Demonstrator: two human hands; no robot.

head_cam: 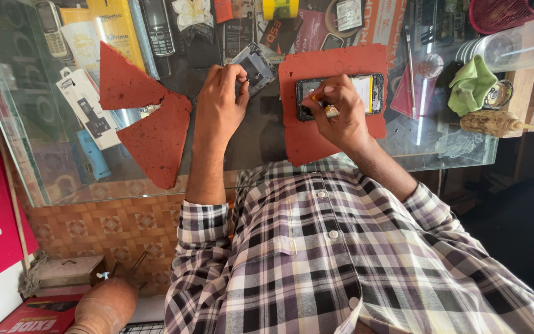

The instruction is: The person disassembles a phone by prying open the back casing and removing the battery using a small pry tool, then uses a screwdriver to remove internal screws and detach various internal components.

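Phone [341, 93], one, opened, back up: lies on the red mat [316, 139] at 12 o'clock of the view, long side toward the person.
Right hand [335, 114], one: rests on the phone's left half, fingers pinched shut on a small yellow-tipped tool [330, 111].
Left hand [220, 99], one: at 11 o'clock, curled, fingers gripping the near corner of a grey frame [254, 68], which lies just left of the mat.
Red mat scraps [146, 117], two: triangular, touching at a corner, at 10 o'clock, well apart from the left hand.
Keypad phones [159, 28], two: under the glass top [248, 148], along the far edge.
White box [88, 105], one: under the glass, left of the scraps.
Green cloth [472, 83], one: at 2 o'clock, right of the mat.
Wooden handle [495, 124], one: at the right end, just below the cloth.
Edges and room: the mat's near edge reaches close to the glass top's near edge. Bare glass shows between the two hands and between the mat and the cloth.
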